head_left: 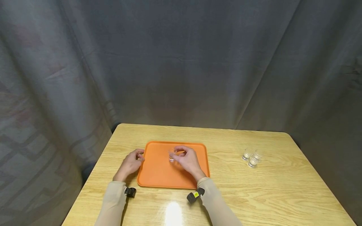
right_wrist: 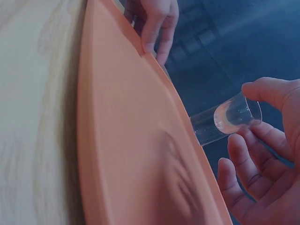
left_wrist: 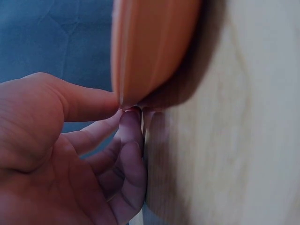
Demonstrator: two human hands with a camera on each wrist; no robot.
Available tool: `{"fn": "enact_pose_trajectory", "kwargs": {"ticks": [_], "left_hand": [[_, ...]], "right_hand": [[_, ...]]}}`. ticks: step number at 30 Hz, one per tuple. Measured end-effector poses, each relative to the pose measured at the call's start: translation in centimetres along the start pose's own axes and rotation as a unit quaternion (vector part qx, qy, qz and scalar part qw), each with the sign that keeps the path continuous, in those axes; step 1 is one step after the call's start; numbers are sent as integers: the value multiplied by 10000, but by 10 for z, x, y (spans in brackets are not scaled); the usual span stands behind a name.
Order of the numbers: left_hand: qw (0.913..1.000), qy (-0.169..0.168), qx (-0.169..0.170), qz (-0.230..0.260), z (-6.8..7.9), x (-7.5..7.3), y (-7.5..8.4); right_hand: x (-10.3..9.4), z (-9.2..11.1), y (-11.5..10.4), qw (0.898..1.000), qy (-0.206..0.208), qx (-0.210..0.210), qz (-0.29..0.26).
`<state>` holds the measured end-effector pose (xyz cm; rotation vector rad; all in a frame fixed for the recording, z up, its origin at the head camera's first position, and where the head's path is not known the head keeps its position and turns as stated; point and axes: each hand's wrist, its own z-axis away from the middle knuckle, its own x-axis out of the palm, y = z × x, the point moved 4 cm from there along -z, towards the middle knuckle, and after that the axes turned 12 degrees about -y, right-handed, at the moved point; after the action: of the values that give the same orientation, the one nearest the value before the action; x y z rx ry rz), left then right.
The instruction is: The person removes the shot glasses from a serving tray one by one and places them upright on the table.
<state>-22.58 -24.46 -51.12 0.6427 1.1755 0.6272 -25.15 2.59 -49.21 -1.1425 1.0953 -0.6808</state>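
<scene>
An orange tray (head_left: 155, 175) lies on the wooden table. At its left edge my left hand (head_left: 131, 163) pinches the rim. The left wrist view has the thumb (left_wrist: 89, 104) against the rim and the fingers curled below. Over the middle of the tray, my right hand (head_left: 189, 160) holds a clear shot glass (right_wrist: 208, 126) upright by its upper end, between thumb and fingertips. In the head view the base of that glass appears right at the tray's surface, left of the right hand.
Three more clear shot glasses (head_left: 252, 162) stand close together on the table (head_left: 271, 191), to the right of the tray. A grey curtain (head_left: 181, 69) hangs behind the table and along both sides. Each wrist wears a small black camera.
</scene>
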Motion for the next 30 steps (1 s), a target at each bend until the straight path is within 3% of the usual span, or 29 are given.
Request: {"fn": "enact_pose_trajectory", "kwargs": {"ticks": [19, 30], "left_hand": [[10000, 50, -60, 57, -2, 0, -1], [9999, 70, -124, 2, -1, 0, 1]], "right_hand": [[-49, 14, 14, 9976, 631, 171, -227], [-67, 20, 25, 9920, 916, 278, -827]]}}
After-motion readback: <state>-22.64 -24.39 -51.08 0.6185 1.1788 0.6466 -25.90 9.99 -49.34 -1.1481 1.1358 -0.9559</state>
